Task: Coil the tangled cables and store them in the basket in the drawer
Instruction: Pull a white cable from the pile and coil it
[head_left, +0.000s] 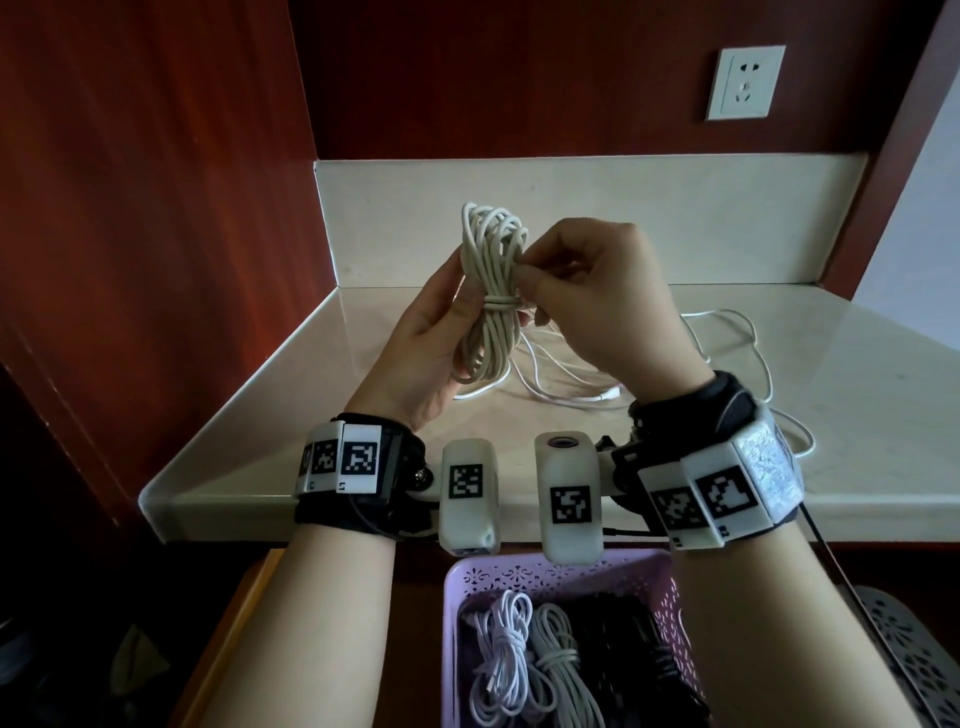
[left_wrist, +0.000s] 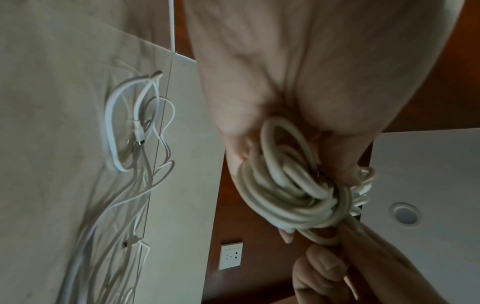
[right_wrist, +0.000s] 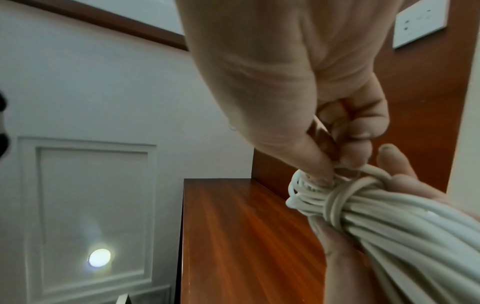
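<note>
The left hand (head_left: 426, 332) holds the grey cable bundle (head_left: 488, 291) up above the counter (head_left: 675, 395), the right hand (head_left: 597, 291) pinches its wrapped end, and if that pinch slips, the wrap could spring loose.

Loose white cable (head_left: 727, 358) sprawled over the middle and right of the counter (head_left: 291, 395), so bare room only on the left strip and along the front edge. Basket (head_left: 670, 597) in the drawer already packed with three bundles (head_left: 558, 665), hardly any gap, with both wrists right above it.
</note>
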